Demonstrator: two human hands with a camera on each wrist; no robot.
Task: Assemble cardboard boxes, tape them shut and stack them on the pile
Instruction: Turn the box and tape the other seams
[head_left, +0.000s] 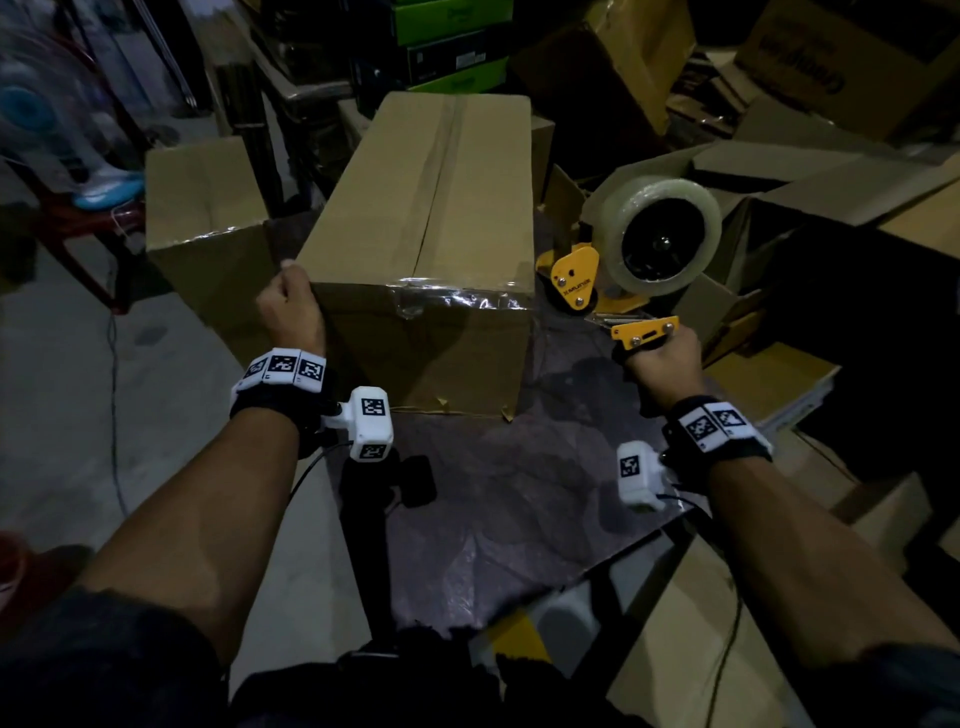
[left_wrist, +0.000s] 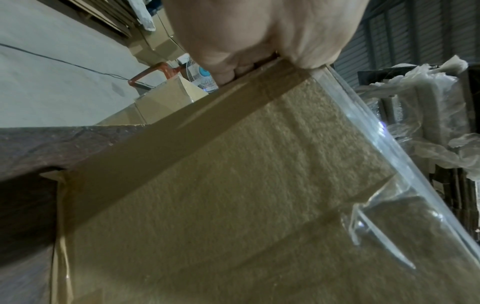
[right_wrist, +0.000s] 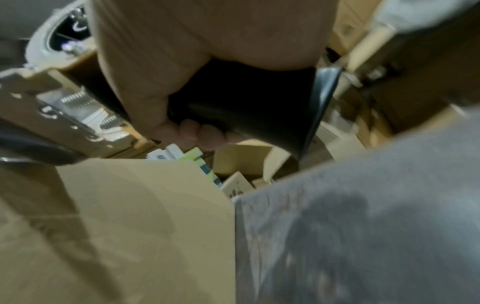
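Taped box (head_left: 426, 218) under left hand (head_left: 291, 306); tape gun (head_left: 623, 260), label unreadable, in right hand (head_left: 662, 364).

A: Box (head_left: 426, 218) material?

B: Matt brown cardboard, fibrous and rough in the left wrist view. Glossy clear tape (head_left: 457, 297) runs along its near top edge, wrinkled and reflective.

A: Tape dispenser (head_left: 613, 275)?

B: Yellow painted metal plates with bright screws, and a toothed bare-metal blade (right_wrist: 85, 107). The handle (right_wrist: 249, 107) is smooth black plastic with a slight sheen. The tape roll (head_left: 660, 234), at 1 o'clock from the plates, is translucent and glossy.

A: Table (head_left: 519, 493)?

B: Dark, mottled, dull surface; material cannot be determined.
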